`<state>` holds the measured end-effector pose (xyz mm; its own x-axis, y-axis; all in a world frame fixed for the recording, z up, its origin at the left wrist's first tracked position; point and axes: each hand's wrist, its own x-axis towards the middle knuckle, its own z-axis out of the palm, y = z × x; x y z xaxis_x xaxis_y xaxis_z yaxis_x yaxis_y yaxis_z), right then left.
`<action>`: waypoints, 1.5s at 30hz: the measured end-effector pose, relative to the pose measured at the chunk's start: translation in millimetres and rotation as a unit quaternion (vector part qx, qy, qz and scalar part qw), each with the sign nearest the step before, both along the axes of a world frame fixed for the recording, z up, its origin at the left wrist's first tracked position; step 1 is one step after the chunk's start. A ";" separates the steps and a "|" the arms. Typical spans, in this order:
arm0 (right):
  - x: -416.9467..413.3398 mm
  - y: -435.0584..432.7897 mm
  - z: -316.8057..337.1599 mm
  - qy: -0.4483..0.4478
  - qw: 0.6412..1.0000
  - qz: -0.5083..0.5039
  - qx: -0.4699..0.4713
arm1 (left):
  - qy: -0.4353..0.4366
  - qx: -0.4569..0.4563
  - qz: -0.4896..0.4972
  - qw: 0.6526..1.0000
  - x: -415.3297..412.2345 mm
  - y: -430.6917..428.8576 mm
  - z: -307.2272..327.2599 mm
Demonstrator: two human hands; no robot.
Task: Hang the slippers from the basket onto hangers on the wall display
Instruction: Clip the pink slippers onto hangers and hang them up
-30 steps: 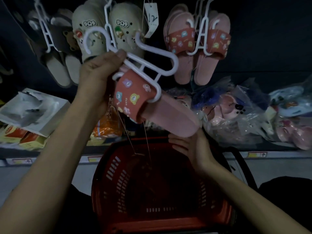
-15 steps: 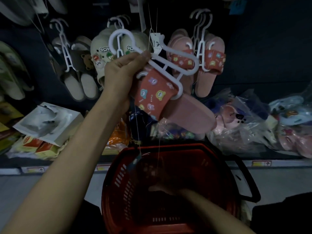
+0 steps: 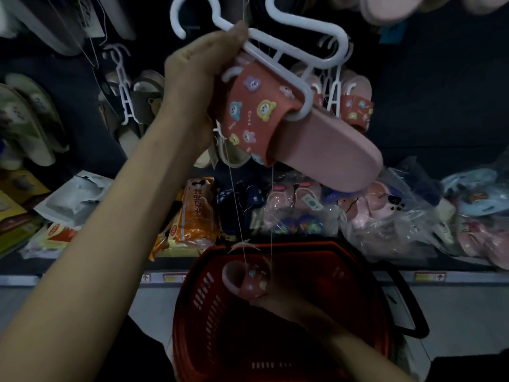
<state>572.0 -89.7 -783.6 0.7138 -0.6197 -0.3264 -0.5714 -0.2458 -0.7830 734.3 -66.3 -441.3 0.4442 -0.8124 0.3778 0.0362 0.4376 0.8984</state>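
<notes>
My left hand (image 3: 198,75) grips a white plastic hanger (image 3: 278,48) raised in front of the wall display. A pink slipper (image 3: 316,144) with a red cartoon-print strap hangs on one arm of that hanger, toe pointing down to the right. Below, my right hand (image 3: 278,304) holds the matching pink slipper (image 3: 248,279) over the red basket (image 3: 198,321). Thin strings hang between the two slippers. More slippers hang on white hangers on the dark wall, such as a pink pair (image 3: 355,108) behind the raised one.
A shelf below the wall carries bagged slippers (image 3: 385,216) on the right, an orange packet (image 3: 192,216) in the middle and boxes (image 3: 16,213) on the left. The basket's black handle (image 3: 410,307) sticks out to the right.
My left hand has lifted the hanger and slipper higher toward the wall. My right hand went down into the basket and now comes up holding the second slipper.
</notes>
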 end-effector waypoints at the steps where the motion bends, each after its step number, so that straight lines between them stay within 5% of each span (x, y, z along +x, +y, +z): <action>1: 1.5 0.9 -1.4 -0.006 1.000 -0.015 -0.013 | -0.010 0.000 0.004 1.000 1.5 1.8 1.5; 6: -4.4 -4.6 3.3 -0.019 0.990 -0.062 -0.127 | -0.032 0.031 0.015 0.999 29.4 21.1 -0.5; 16: -49.3 -40.5 59.7 -0.147 0.973 -0.148 -0.101 | -0.153 0.169 0.031 0.973 60.1 51.6 -87.4; 27: -73.1 -87.0 106.2 -0.258 0.943 -0.174 0.116 | -0.277 0.198 -0.050 0.939 22.7 24.9 -155.5; 35: -74.5 -102.2 70.1 -0.276 0.912 -0.250 0.172 | -0.207 0.201 -0.093 0.953 13.4 4.3 -194.6; 45: -68.3 -105.2 71.0 -0.350 0.873 -0.295 0.168 | -0.258 0.221 -0.181 0.923 6.3 -22.9 -249.8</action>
